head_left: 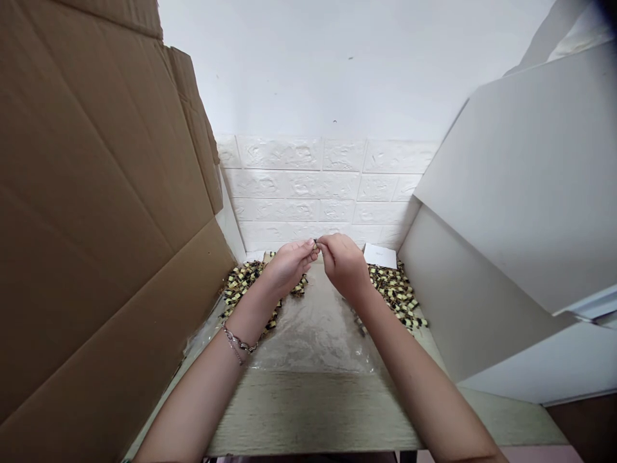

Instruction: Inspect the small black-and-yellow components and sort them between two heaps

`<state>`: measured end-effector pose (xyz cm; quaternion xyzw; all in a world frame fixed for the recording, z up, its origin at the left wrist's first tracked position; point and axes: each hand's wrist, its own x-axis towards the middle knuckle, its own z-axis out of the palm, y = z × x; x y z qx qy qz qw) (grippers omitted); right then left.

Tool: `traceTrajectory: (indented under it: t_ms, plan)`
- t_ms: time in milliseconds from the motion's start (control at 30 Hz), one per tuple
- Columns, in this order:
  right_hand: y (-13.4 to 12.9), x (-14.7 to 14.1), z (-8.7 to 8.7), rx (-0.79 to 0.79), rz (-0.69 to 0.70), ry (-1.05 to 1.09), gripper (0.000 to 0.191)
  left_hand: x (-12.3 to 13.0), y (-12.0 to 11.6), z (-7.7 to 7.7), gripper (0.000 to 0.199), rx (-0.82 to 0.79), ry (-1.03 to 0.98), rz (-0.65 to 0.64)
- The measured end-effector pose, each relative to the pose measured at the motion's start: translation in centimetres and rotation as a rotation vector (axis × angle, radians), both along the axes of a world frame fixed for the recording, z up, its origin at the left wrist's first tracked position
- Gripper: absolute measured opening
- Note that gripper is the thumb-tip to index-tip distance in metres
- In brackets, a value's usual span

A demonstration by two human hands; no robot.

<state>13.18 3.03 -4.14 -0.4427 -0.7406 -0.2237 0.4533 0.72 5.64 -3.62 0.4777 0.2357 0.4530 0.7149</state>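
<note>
Above the middle of the table, my left hand (pixel 289 267) pinches a small yellow-and-black part (pixel 315 244) between thumb and fingers. My right hand (pixel 344 262) meets it from the other side, thumb and forefinger closed at the part's edge; whether they grip the part itself or a thin wire on it is too small to tell. Beside and behind my left hand lies a heap of similar yellow-and-black parts (pixel 236 286). A second heap of parts (pixel 393 292) spreads to the right of my right hand. Under both hands is a clear plastic sheet or bag (pixel 313 334).
A tall brown cardboard panel (pixel 96 225) walls the left side. White panels (pixel 520 193) close off the right. At the back stands a white brick-patterned wall (pixel 294 183). A small white card or box (pixel 380 255) sits behind the right heap. The wooden table's front edge (pixel 313 418) is nearest me.
</note>
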Motion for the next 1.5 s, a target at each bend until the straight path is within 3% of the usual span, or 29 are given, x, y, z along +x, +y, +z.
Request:
traceTrajectory:
  t_ms: [200,433,633,767,967,1033,1267,1500]
  plan:
    - [0.1,-0.1,-0.2,0.026,0.009,0.090,0.018,-0.3,0.2,0.0,0.014,-0.107,-0.045,-0.062]
    - [0.1,-0.1,-0.2,0.033,-0.032,0.156,0.016,-0.1,0.1,0.0,0.015,-0.100,-0.037,-0.014]
    - [0.0,0.0,0.3,-0.063,0.008,0.019,0.020,0.2,0.2,-0.2,0.015,-0.071,-0.019,0.015]
    - [-0.1,0.0,0.3,-0.116,-0.029,0.004,0.019,0.6,0.4,-0.1,0.019,0.207,0.189,0.205]
    - [-0.2,0.0,0.3,-0.151,-0.082,-0.004,0.019,0.6,-0.4,-0.2,0.018,0.822,0.785,0.735]
    - [-0.1,0.0,0.3,-0.166,-0.090,-0.005,0.018,0.6,-0.7,-0.3,0.018,0.992,0.954,0.845]
    - [0.1,0.2,0.3,-0.181,-0.110,-0.045,0.017,0.3,-0.7,-0.5,0.019,1.286,1.186,0.942]
    - [0.4,0.5,0.1,-0.176,-0.115,-0.075,0.019,-0.1,-0.5,-0.5,0.022,1.448,1.242,0.870]
